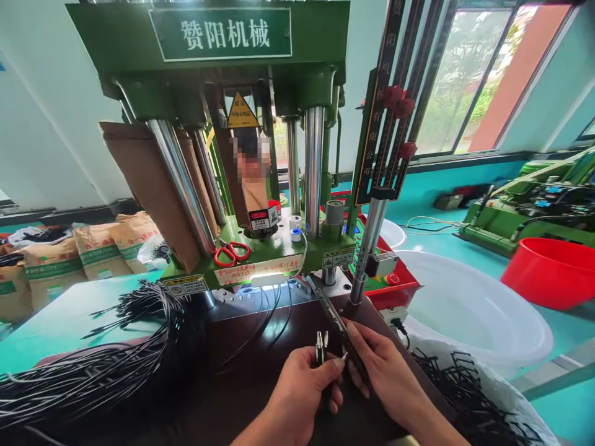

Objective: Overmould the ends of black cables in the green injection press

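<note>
My left hand (302, 387) is closed in a pinch around a few thin black cables whose small metal plug tips (320, 344) stick up above the fingers. My right hand (381, 365) is closed on a dark narrow tool (335, 319) that slants up to the left, its end near the plug tips. Both hands hover over a dark brown work surface (242, 365) in front of a green vertical press machine (242, 124). Thin black cables (269, 310) run from the machine's lit mould area toward my hands.
A large bundle of black cables (106, 359) lies at left. Red scissors (231, 253) rest on the machine base. A white basin (469, 310) and red tub (551, 269) stand at right, with black cable scraps in a bag (469, 396). Brown sacks (93, 251) line the left wall.
</note>
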A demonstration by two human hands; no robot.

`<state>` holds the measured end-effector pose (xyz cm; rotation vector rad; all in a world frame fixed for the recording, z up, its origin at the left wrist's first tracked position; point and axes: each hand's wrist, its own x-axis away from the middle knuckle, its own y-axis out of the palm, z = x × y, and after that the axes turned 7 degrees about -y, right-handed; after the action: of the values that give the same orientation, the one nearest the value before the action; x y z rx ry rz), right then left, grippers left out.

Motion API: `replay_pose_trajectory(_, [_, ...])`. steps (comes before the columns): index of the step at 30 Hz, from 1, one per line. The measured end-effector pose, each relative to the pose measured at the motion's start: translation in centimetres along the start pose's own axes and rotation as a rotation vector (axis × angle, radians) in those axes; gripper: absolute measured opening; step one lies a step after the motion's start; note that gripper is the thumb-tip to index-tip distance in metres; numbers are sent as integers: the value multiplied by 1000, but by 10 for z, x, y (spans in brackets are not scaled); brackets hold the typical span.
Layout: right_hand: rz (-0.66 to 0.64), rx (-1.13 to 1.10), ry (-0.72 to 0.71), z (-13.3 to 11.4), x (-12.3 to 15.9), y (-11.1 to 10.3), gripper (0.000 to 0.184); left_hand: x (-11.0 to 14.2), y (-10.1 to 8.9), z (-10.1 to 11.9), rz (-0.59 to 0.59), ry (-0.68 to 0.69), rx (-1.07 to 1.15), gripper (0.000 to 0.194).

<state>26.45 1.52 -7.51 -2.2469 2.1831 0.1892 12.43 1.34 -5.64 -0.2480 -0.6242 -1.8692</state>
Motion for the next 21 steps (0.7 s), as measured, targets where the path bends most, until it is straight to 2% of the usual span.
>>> replay_pose_trajectory(5, [-1, 5, -12, -3, 3, -1, 49, -1, 3, 0, -23, -21, -82, 24])
replay_pose_trajectory(13, [-8, 26, -13, -2, 5, -1, 52, -2, 4, -1, -29, -17, -78, 26])
replay_pose_trajectory(17, [-25, 74, -14, -5, 6, -1, 52, -2, 4, 1, -14, -61, -87, 26])
replay_pose_trajectory(21, [15, 140, -15, -5, 7, -1, 55, -3, 5, 2, -5, -58, -65, 24])
